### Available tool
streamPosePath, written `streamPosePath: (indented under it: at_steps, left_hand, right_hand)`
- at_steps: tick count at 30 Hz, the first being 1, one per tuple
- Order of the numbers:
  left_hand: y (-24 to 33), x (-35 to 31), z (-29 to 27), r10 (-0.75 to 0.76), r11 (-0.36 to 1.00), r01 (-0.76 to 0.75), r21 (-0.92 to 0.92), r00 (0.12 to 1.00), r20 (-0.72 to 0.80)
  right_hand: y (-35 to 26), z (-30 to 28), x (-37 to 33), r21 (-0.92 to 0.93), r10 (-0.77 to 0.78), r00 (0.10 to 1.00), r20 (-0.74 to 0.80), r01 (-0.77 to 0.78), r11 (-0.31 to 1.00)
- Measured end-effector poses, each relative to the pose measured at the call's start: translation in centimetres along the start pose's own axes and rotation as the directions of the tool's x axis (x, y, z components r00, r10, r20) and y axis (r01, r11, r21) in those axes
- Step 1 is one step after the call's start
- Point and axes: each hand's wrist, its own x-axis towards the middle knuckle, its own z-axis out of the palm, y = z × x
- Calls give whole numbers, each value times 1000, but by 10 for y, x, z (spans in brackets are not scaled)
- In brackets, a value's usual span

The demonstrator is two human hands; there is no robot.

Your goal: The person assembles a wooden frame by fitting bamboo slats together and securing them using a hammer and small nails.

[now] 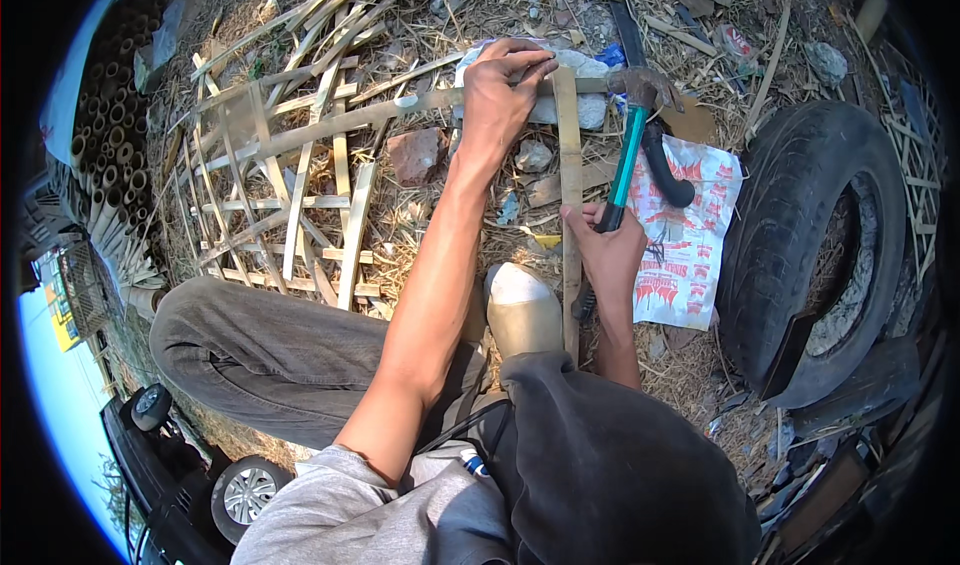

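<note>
My right hand (612, 245) is closed around the black grip of a hammer with a green-and-black handle (627, 155). The hammer's metal head (648, 87) is at the far end, close to a crossing of two bamboo strips. One upright bamboo strip (570, 165) runs from that crossing toward my shoe; my right fingertips are beside it. Over the long crosswise bamboo strip (380, 115), just left of the crossing, my left hand (503, 90) has its fingertips pinched together. Whatever they pinch is too small to make out. A pale block (590, 110) lies beneath the crossing.
A woven bamboo lattice (290, 205) spreads to the left, near a brick piece (415, 155). Right of the hammer are a black curved handle (668, 165), a printed white sack (690, 255) and a tire (800, 255). Bamboo poles (118, 135) are stacked far left. My shoe (523, 310) is near.
</note>
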Motion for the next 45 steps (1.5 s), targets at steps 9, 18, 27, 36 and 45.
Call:
streamPosePath:
  at_steps: [9,18,27,36,45]
  left_hand:
    - [-4,-3,-28,105,812,0,584,984,-145]
    - [-14,-4,-56,97,696,126,707,959,-266]
    - [-22,6,-78,220,730,53,682,926,-307]
    - [-33,2,-103,-52,621,308,721,934,-354]
    - [-27,-2,-101,268,672,33,740,921,-284]
  right_hand:
    - [1,-2,5,27,90,994,62,-92,995]
    - [11,-7,14,316,167,969,183,-218,923]
    - [-1,-10,7,405,198,939,280,-302,863]
    - [13,1,9,298,255,928,272,-333,894]
    - [10,3,13,372,301,896,326,-414,831]
